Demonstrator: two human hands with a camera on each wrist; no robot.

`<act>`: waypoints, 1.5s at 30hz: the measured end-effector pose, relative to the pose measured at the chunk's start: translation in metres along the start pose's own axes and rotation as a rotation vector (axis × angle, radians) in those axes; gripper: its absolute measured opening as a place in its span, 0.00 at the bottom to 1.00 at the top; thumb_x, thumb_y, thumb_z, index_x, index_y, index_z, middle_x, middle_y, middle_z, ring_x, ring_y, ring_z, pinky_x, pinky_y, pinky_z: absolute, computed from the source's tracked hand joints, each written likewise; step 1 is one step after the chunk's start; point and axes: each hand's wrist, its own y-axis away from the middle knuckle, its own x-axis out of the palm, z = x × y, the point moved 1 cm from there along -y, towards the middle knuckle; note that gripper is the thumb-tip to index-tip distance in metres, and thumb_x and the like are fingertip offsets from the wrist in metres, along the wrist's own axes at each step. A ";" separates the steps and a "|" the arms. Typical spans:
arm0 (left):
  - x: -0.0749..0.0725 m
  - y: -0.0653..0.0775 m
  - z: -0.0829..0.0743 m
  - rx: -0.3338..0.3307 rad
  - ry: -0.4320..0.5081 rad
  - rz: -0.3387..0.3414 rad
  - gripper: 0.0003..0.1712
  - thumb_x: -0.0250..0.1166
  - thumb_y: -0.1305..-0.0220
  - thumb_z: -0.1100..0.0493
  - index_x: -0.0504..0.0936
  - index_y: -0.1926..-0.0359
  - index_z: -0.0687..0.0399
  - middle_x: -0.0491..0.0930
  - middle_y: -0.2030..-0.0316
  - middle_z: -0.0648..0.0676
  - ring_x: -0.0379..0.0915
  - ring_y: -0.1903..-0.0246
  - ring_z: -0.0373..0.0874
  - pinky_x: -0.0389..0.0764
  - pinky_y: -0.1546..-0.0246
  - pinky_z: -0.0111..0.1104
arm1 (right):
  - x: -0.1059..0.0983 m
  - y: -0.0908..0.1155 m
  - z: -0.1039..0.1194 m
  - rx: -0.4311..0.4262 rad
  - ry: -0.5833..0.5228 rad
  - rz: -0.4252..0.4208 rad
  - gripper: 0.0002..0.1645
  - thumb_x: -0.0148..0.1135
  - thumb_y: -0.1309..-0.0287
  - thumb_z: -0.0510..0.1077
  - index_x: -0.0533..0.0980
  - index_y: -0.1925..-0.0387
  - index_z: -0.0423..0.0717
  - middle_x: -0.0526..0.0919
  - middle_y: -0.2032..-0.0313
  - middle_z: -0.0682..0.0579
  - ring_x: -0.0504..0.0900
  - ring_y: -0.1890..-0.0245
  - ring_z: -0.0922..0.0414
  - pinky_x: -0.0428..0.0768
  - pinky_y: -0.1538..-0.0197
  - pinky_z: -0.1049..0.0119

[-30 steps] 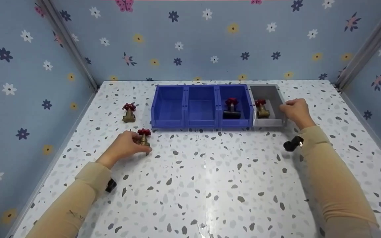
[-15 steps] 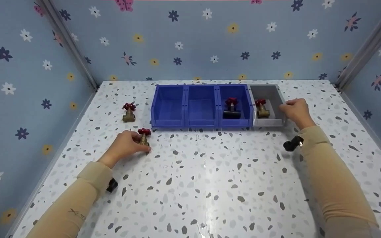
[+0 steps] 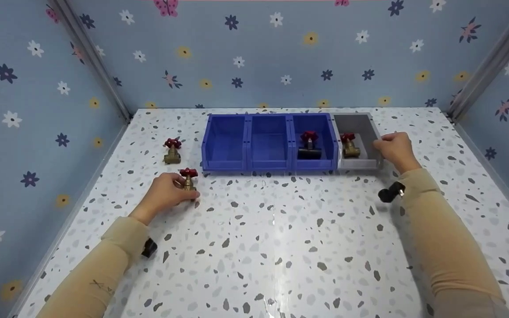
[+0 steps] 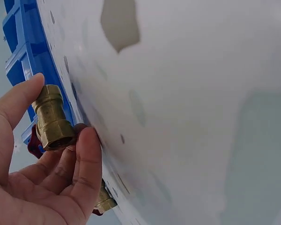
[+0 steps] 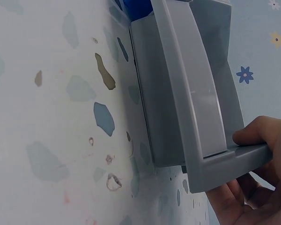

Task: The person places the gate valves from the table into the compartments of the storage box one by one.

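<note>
My left hand (image 3: 164,194) pinches a brass gate valve (image 4: 51,117) with a red handwheel (image 3: 188,172), thumb at one end of its body and fingers at the other. A second brass valve (image 3: 172,154) stands on the table just behind that hand. At the right, my right hand (image 3: 396,150) grips the side wall of the grey bin (image 5: 201,93), thumb inside and fingers outside. Within the grey bin sits a brass valve (image 3: 351,149) with a red wheel. The blue bin beside it holds a black-bodied valve (image 3: 309,152), also red-wheeled.
Three blue bins (image 3: 225,165) and the grey one stand joined in a row along the back of the speckled table (image 3: 272,238). Flower-patterned panels (image 3: 263,53) enclose the back and sides. Black wrist cameras (image 3: 391,192) sit under both sleeves.
My left hand has shifted slightly left and back with the brass valve, whose wheel is now a little higher in view. The right hand stays on the grey bin.
</note>
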 end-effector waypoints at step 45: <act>-0.011 -0.003 -0.041 0.078 0.321 -0.246 0.34 0.79 0.34 0.52 0.80 0.35 0.66 0.82 0.42 0.64 0.81 0.46 0.49 0.81 0.55 0.20 | -0.001 0.001 0.000 0.020 -0.029 0.022 0.37 0.56 0.23 0.47 0.66 0.23 0.29 0.72 0.26 0.28 0.75 0.28 0.37 0.76 0.24 0.44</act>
